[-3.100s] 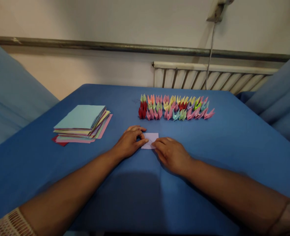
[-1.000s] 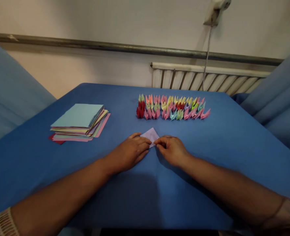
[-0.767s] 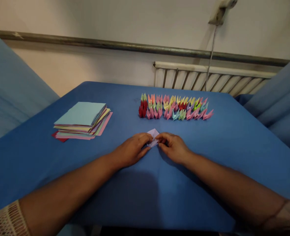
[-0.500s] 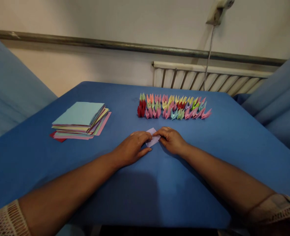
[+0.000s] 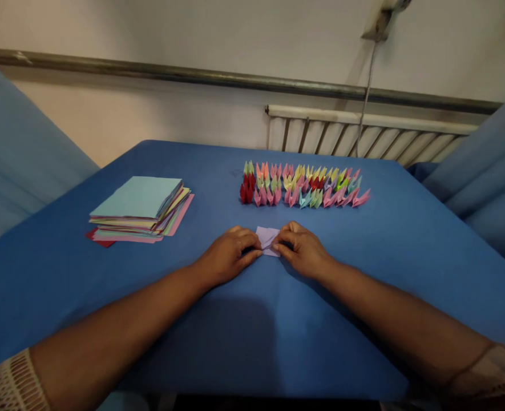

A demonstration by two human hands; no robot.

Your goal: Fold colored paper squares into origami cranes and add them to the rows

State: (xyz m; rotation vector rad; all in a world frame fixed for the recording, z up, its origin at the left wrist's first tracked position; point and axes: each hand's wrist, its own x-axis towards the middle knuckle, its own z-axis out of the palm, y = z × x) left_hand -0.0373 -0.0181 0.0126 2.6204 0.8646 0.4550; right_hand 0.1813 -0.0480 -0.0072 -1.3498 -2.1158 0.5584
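Note:
A small folded sheet of lilac origami paper [image 5: 267,235] lies on the blue tabletop [image 5: 312,319] between my hands. My left hand [image 5: 234,251] pinches its left side, thumb and fingertips together at the edge. On the right side, my right hand [image 5: 299,246] grips a flap between thumb and index finger. A fold line or raised layer shows across the paper's middle; the fingertips hide its side corners. Beyond the hands stand rows of folded paper cranes [image 5: 293,196] in pink, red, yellow, green and blue.
At the left rests a stack of coloured paper squares [image 5: 136,197], light blue on top, with a red piece [image 5: 99,237] poking out beneath. Behind the table are a wall pipe [image 5: 192,77], a radiator [image 5: 363,120] and a hanging cord [image 5: 367,100]. Blue curtains [image 5: 16,142] flank both sides.
The lilac paper has turned from a diamond to a squarer position. My left fingers have closed into a pinch at its edge, and my right fingertips have moved slightly nearer to me.

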